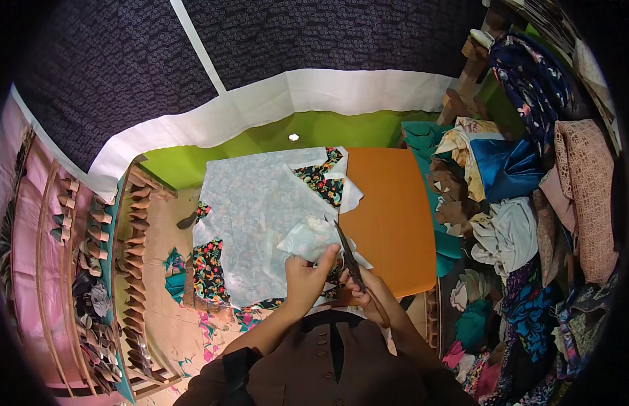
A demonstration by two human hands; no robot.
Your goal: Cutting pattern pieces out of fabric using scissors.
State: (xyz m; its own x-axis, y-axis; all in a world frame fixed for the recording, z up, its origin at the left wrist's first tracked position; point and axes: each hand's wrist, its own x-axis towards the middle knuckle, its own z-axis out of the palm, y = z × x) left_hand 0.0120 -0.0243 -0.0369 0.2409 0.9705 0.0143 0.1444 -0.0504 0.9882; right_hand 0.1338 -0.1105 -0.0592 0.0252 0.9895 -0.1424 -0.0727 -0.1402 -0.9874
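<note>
My right hand (370,292) is closed around the handles of dark metal scissors (349,252), whose blades point up and away from me. Close beside it, my left hand (306,279) pinches a gathered piece of whitish cloth (313,234), thumb along its edge. The scissor blades lie against the right side of this piece; whether they are apart I cannot tell. Under both hands, a thin white sheet (240,196) spreads over dark floral fabric (212,271). More of that floral fabric shows at the sheet's far right corner, and its pattern shows faintly through the white.
An orange table (389,203) carries the cloth. Heaped fabrics (507,230) crowd the right side. Racks of shoe-shaped pieces (135,271) stand at left. Scraps (207,331) litter the floor. A dark patterned curtain (328,40) with a white border hangs before a green wall (260,135).
</note>
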